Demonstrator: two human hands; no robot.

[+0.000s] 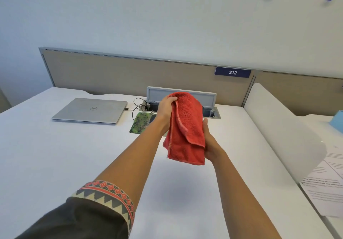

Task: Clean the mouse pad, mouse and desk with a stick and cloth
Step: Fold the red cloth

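Observation:
A folded red cloth [187, 127] hangs in the air above the white desk [74, 155]. My left hand [166, 107] grips its top edge with curled fingers. My right hand [208, 140] lies flat against the cloth's right side, fingers straight. Behind my left forearm, a green patterned mouse pad [140, 123] lies on the desk, partly hidden. A dark shape on the pad, possibly the mouse [152, 118], is mostly covered by my arm. No stick is in view.
A shut silver laptop [89, 111] lies at the back left, with a black cable [138, 107] running to an open cable box [211, 113]. A beige partition stands behind. A white divider [282, 127] and printed papers [326, 183] are on the right.

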